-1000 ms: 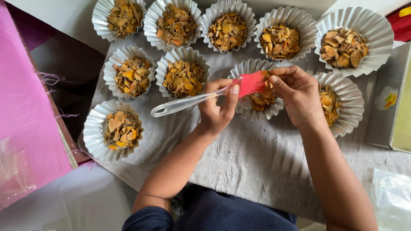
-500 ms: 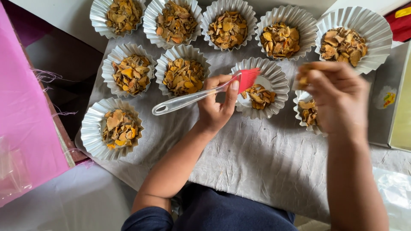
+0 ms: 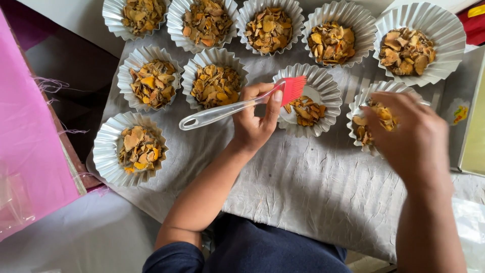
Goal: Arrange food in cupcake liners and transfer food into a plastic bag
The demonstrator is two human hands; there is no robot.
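Head view: the left hand (image 3: 252, 124) grips a brush (image 3: 237, 106) by its clear handle, red bristles over a half-filled paper cup (image 3: 323, 88). The right hand (image 3: 409, 136), blurred, covers the neighbouring cup (image 3: 361, 108); its grip cannot be told. The brush looks light, with a stiff handle and soft bristles, and is best held mid-handle.

Open crinkled grey paper sheet (image 3: 313, 187) in front, w/ free room betw. both forearms. Ahead it's tight: white fluted paper cups of orange-brown chips (image 3: 217, 86) sit rim-to-rim. Pink cardboard box (image 3: 30, 151) walls off the left; grey tray edge (image 3: 457, 121) blocks the right.
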